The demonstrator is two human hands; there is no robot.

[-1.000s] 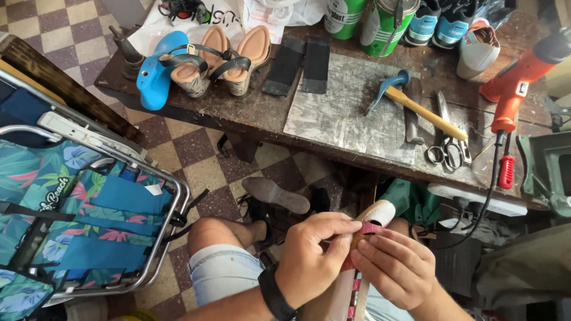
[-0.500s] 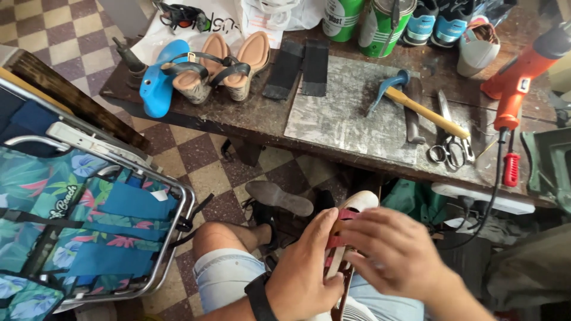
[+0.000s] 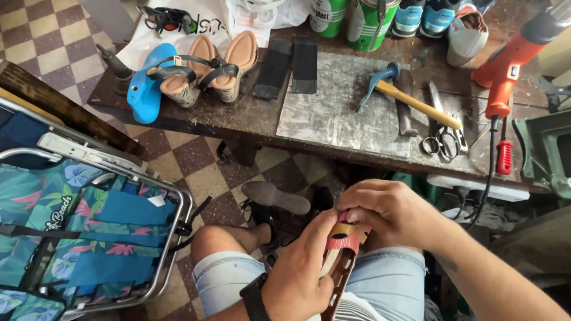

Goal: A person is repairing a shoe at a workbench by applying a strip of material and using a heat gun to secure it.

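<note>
Scarred workbench (image 3: 339, 119), checkered floor (image 3: 196, 160); hands' grip on perhaps a sandal (image 3: 342, 261).

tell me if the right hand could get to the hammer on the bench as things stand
Probably yes. The hammer lies in the open on the workbench, nothing on top of it. But the right hand is busy gripping the sandal, so it would have to let go first.

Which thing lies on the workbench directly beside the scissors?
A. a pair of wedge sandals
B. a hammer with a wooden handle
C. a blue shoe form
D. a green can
B: the hammer lies with the end of its wooden handle next to the scissors on the right part of the workbench.
</note>
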